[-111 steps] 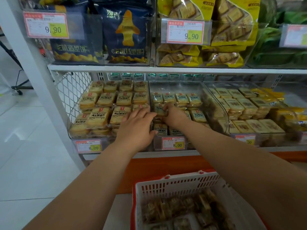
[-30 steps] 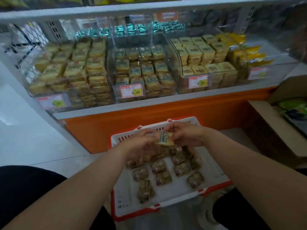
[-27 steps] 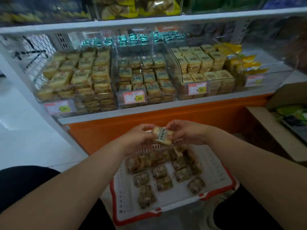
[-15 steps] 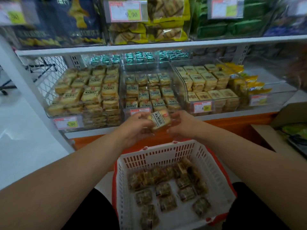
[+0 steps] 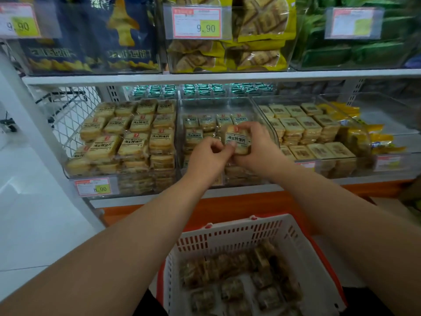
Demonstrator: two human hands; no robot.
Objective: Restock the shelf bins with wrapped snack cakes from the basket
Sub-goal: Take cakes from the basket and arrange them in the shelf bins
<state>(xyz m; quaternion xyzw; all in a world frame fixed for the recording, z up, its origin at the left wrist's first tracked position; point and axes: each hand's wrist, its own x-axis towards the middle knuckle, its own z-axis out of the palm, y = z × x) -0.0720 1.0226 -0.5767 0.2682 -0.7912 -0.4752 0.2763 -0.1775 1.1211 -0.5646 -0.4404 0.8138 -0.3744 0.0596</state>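
one cake over the middle bin, held from both sides

the right hand point(image 5: 257, 149) has its fingers point(image 5: 251, 127) curled over the top edge and far side of a wrapped snack cake point(image 5: 237, 139), with the label facing the camera. the left hand point(image 5: 208, 157) meets it from the other side, its fingers bunched and pinching at the cake's near left edge or wrapper; exactly what they pinch is hard to tell. holding it from both sides likely keeps the slippery wrapper square so the cake can go down flat and in line with its neighbours.

the cake sits over the middle bin point(image 5: 272, 131), a clear tray already filled with rows of the same cakes; it appears to be above the front right of that stack, though whether it already touches the cakes below cannot be told. the left bin point(image 5: 68, 173) is heaped high and the right bin point(image 5: 364, 156) is well stocked too.

room is tight: the clear walls stand close on either side of the hands, and the upper shelf point(image 5: 205, 77) overhangs the back rows, so the open way in is from the front and above. the basket point(image 5: 227, 236) waits below, near the person, with a good number of cakes point(image 5: 232, 270) left in it, so the restocking looks far from finished.
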